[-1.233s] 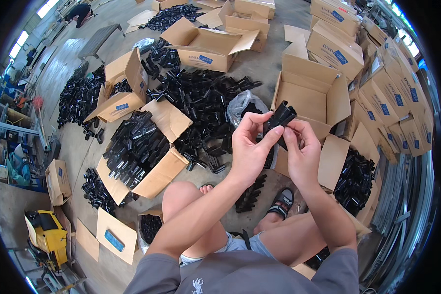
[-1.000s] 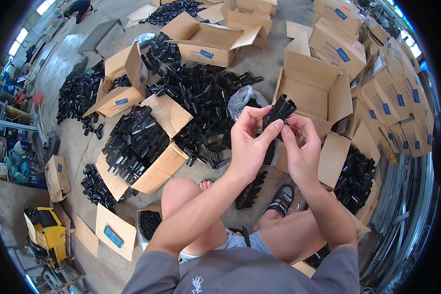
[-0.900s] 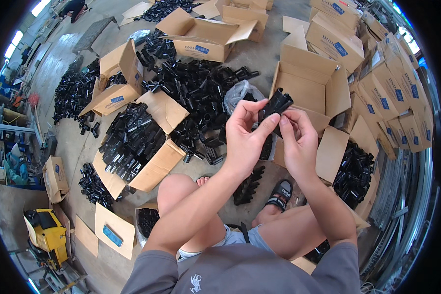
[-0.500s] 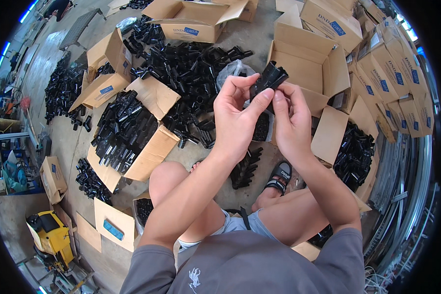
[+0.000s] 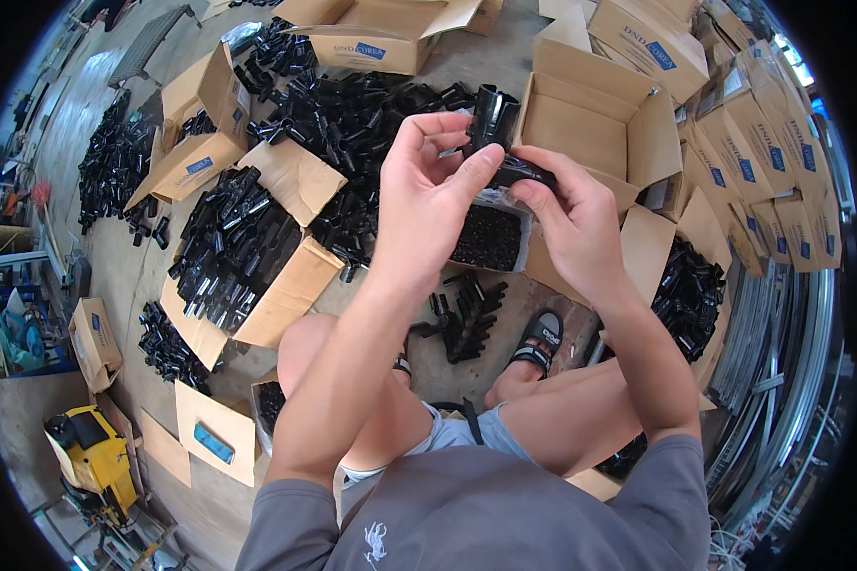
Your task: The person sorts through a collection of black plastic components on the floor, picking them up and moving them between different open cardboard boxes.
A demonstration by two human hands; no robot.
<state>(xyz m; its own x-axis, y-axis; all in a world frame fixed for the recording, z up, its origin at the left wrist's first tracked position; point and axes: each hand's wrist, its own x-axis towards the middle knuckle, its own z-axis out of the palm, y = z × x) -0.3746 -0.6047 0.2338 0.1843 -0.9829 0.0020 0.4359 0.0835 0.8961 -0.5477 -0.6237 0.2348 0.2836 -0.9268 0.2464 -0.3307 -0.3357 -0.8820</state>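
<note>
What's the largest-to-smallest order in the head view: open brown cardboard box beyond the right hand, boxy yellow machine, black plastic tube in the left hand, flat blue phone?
Cardboard box
Yellow machine
Black tube, partly covered, nearer the camera
Blue phone

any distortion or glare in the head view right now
Head view: metal strips at right bend along the picture's curved edge; also there, sheen pales the floor at upper left, and bright highlights streak the held black plastic fitting.

Fittings [image 5: 238, 243] in carton [image 5: 288, 297], left of left hand [image 5: 436, 186]
</note>
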